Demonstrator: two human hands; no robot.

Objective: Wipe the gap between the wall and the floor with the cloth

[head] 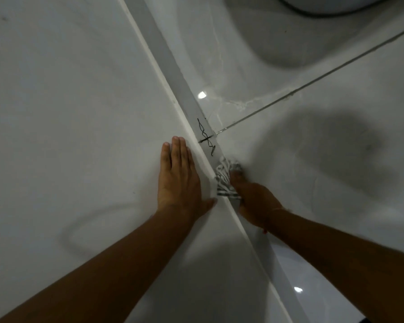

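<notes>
Both hands are low at the join of wall and floor. The left hand (179, 176) lies flat and open on the white wall (68, 101), fingers together, holding nothing — I judge it only supports the body. The right hand (254, 203) is closed around the cloth (226, 180), a small bunched piece with dark and light stripes, and it presses the cloth down where the grey skirting strip (173, 64) meets the glossy floor (336, 217). The gap (214, 136) to wipe runs along this strip, away from the hands toward the top of the view, and a dark scribble mark (205, 136) sits on the strip just beyond the cloth. The cloth looks soft, light and easy to crumple, so it will not keep any shape by itself — the fingers must give it an edge. For a narrow line I think it is better to hold it close behind the folded front part, with one or two fingertips pushing a ridge of fabric into the corner. The tile looks slippery, so the cloth should slide easily, but a loose grip may let the bunch open and ride over the gap instead of entering it. A dark grout line (313, 85) crosses the floor nearby.
</notes>
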